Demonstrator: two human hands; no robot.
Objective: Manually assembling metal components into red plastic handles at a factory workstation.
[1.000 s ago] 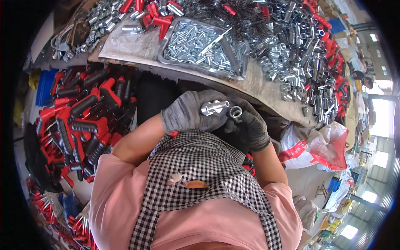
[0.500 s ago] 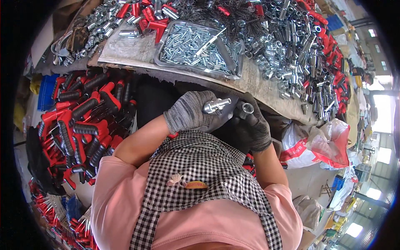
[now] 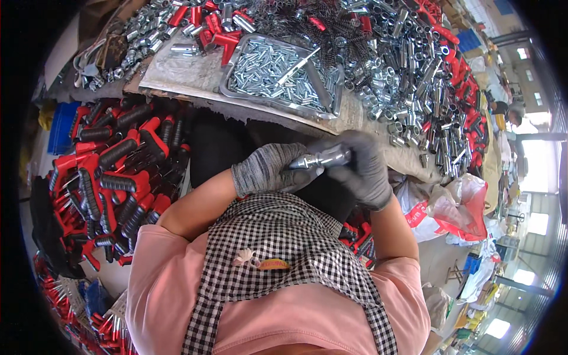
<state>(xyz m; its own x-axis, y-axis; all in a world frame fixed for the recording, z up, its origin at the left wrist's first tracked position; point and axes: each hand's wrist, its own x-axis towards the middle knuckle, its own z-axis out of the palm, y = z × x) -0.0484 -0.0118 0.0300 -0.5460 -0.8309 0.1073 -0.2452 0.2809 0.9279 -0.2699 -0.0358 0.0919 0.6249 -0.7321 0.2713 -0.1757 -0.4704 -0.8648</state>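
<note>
In a grey knitted glove, my left hand [image 3: 266, 168] is closed round a shiny stepped metal fitting [image 3: 303, 162] in front of my apron. My right hand [image 3: 365, 171], gloved in darker grey and partly smeared by motion, grips a short tubular metal sleeve [image 3: 337, 156]. Sleeve and fitting are in line and appear to meet end to end; my fingers hide part of the joint. Beyond the hands, at the bench's edge, a metal tray [image 3: 278, 102] holds many small metal pins [image 3: 260, 68], with a slim pointed tool [image 3: 299, 66] lying across them.
Dark coil springs [image 3: 296, 26] and loose chrome sleeves [image 3: 378, 94] heap on the bench [image 3: 171, 74]. Red-and-black handled tools [image 3: 112, 177] pile up at my left. A white-and-red sack [image 3: 449, 207] stands at my right. Red metal parts [image 3: 225, 44] lie behind the tray.
My right hand has moved in to the left, bringing the sleeve onto or against the fitting's end. The fitting in my left hand has tilted closer to level.
</note>
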